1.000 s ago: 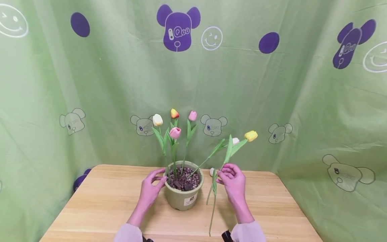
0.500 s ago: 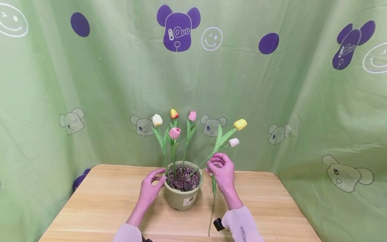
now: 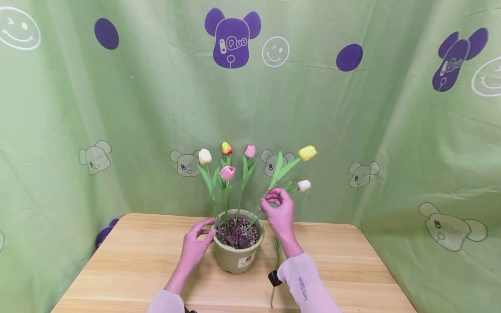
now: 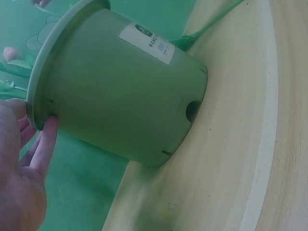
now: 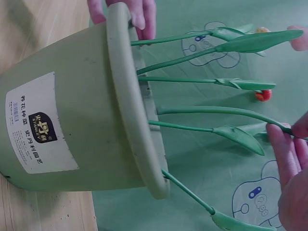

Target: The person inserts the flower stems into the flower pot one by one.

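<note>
A green flower pot (image 3: 231, 260) filled with dark, speckled soil stands on the table. My left hand (image 3: 197, 241) grips its left rim, fingers and thumb on either side. Above the pot's right side, my right hand (image 3: 281, 213) pinches the stem of a yellow tulip (image 3: 307, 153), which leans right. In the right wrist view that stem (image 5: 192, 109) runs down behind the pot rim; its lower end is hidden. Several tulips stand in the soil: a white one (image 3: 205, 156), a red-yellow one (image 3: 226, 148), two pink ones (image 3: 227, 173), and another white one (image 3: 304, 185) tilting far right.
Another green stem (image 3: 272, 298) lies on the wooden table (image 3: 344, 269) right of the pot, partly covered by my right forearm. A green patterned curtain (image 3: 313, 108) hangs behind the table and along both sides.
My right hand has moved left and up with the yellow tulip, bringing its stem from beside the pot to over it. My left hand has stayed on the rim.
</note>
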Demonstrator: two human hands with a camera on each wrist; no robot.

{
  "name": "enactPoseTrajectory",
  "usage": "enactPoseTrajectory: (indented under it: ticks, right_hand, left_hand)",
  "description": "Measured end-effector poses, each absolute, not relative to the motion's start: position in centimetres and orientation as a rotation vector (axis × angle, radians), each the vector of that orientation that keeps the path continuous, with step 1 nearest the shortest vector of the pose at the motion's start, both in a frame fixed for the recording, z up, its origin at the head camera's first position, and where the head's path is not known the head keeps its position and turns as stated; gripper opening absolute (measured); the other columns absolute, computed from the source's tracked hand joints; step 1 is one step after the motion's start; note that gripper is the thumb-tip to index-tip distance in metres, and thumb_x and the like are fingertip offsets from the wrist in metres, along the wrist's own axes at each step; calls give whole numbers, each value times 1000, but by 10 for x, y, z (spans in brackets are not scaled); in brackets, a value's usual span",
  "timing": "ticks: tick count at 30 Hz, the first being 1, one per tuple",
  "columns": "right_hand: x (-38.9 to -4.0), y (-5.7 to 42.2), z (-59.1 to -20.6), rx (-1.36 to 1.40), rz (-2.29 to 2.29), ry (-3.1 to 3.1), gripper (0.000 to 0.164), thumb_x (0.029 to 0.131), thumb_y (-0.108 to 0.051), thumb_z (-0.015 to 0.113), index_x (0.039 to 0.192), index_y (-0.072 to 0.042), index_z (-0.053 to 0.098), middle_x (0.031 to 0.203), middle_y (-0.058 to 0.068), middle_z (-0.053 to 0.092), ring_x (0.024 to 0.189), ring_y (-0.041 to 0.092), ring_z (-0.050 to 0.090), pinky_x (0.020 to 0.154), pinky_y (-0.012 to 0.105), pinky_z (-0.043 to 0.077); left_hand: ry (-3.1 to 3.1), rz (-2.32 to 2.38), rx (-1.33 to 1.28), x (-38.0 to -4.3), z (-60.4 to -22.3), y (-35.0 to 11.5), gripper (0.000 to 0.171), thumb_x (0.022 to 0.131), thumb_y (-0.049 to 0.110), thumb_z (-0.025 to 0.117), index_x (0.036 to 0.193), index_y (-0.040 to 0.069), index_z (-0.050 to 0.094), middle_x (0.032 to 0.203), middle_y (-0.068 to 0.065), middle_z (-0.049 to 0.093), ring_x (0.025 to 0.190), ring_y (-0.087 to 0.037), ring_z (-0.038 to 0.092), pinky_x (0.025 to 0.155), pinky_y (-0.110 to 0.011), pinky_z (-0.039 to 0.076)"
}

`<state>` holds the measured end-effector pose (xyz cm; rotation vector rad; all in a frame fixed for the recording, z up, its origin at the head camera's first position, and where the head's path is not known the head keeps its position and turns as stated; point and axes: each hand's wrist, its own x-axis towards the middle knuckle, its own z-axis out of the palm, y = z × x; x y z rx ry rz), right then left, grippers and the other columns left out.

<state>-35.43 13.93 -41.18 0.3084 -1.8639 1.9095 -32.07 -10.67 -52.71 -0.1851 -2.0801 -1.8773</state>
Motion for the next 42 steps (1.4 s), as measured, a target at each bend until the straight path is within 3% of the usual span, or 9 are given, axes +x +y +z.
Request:
enactPoseTrajectory:
  ticks: [6, 13, 19, 26, 42]
  right_hand:
    - [-359, 131, -420, 285, 1899, -1816, 29, 86, 12, 70, 112, 3, 59, 110, 31, 62, 90, 20, 67, 70, 30, 69]
    - [-365, 121, -433, 264, 1798, -1835, 30, 86, 7, 73, 113, 2, 60, 108, 28, 66, 88, 17, 67, 70, 26, 68]
    - [-372, 116, -446, 245, 1726, -1843, 28, 86, 6, 73, 111, 2, 61, 106, 27, 68, 90, 21, 67, 70, 22, 67]
    - [-376, 110, -453, 216, 1694, -1856, 27, 87, 3, 74, 111, 1, 61, 103, 17, 70, 93, 23, 67, 71, 20, 66]
    - [-378, 109, -461, 278, 1668, -1951, 28, 89, 0, 74, 113, -2, 61, 109, 23, 69, 98, 27, 68, 79, 19, 65]
  left_hand:
    - [-2101, -1843, -196, -319, -526, -107, 39, 95, 9, 73, 134, 8, 66, 139, -15, 63, 110, -31, 69, 83, -27, 67]
    - [-2098, -1854, -190, -319, -525, -106, 40, 95, 7, 73, 134, 8, 66, 140, -15, 62, 110, -32, 69, 86, -34, 67]
    - [-2089, -1873, -203, -319, -526, -106, 41, 95, 6, 72, 135, 6, 65, 141, -17, 61, 110, -33, 69, 82, -25, 67]
    - [-2091, -1865, -210, -321, -527, -106, 41, 96, 7, 72, 136, 5, 64, 139, -16, 62, 109, -31, 69, 82, -24, 67]
    - [-2086, -1855, -225, -320, -525, -107, 40, 96, 8, 72, 135, 5, 65, 139, -17, 62, 108, -30, 70, 84, -31, 68]
